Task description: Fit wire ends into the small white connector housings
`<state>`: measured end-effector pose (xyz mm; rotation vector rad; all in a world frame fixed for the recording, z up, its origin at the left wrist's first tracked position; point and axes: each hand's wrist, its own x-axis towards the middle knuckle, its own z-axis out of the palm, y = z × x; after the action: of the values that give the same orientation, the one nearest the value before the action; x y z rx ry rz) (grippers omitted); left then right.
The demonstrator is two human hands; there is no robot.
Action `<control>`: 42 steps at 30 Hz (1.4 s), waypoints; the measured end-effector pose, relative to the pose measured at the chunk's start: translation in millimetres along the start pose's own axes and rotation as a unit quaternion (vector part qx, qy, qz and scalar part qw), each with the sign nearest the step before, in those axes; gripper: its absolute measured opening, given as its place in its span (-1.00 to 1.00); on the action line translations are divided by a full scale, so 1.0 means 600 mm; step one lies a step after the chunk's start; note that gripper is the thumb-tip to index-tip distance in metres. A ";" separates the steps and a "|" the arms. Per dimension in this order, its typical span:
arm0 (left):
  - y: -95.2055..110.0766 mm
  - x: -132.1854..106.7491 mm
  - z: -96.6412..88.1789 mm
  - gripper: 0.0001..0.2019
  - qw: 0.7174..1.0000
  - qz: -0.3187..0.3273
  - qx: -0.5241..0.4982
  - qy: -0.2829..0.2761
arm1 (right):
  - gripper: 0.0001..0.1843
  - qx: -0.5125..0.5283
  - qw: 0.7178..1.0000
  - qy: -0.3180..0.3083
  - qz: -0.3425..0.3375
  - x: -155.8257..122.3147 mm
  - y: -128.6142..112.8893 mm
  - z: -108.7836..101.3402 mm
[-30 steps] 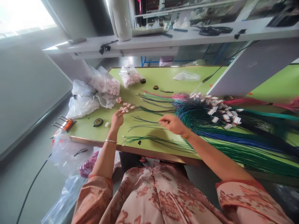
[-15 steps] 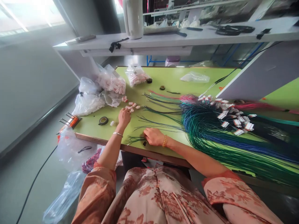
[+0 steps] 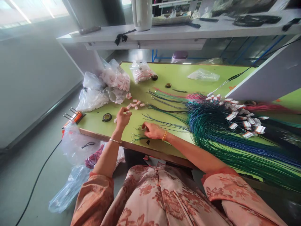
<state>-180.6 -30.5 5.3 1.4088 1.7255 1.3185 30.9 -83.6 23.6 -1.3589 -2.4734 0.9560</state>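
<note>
My left hand [image 3: 123, 118] is raised a little over the table with thumb and fingers pinched on a small white connector [image 3: 128, 112]. More white-and-orange connectors [image 3: 135, 104] lie loose just beyond it. My right hand [image 3: 152, 130] is curled low over the table at the ends of some thin green wires [image 3: 138, 137]. Its thumb and index finger close around a wire, though the fingers partly hide the grip. To the right spreads a big bundle of green and blue wires [image 3: 197, 122], with many white connectors [image 3: 246, 125] on it.
Bags of connectors [image 3: 115, 78] stand at the back left, near a black tape roll [image 3: 107, 117]. An orange device with metal prongs [image 3: 76, 117] sits at the left table corner. A white shelf [image 3: 164, 37] carrying a white jug [image 3: 142, 15] crosses behind.
My left hand has drawn back from the loose connectors, bringing one with it. My right hand has lifted its index finger and shifted slightly at the wire ends. The view has turned slightly.
</note>
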 end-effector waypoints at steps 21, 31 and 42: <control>0.060 -0.156 0.005 -0.67 0.846 -0.187 -0.482 -0.131 | -0.81 0.232 0.941 0.216 -0.117 -0.032 -0.026 -0.018; 0.079 -0.174 0.031 -0.68 0.817 -0.213 -0.505 -0.176 | -0.81 0.169 0.947 0.248 -0.115 -0.059 -0.016 -0.029; 0.092 -0.183 0.038 -0.60 0.875 -0.181 -0.419 -0.163 | -0.81 0.149 0.950 0.243 -0.126 -0.068 -0.006 -0.028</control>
<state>-105.1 -127.6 29.4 0.6983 0.9215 1.2786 58.7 -110.2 45.3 -1.0023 -1.9768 0.7798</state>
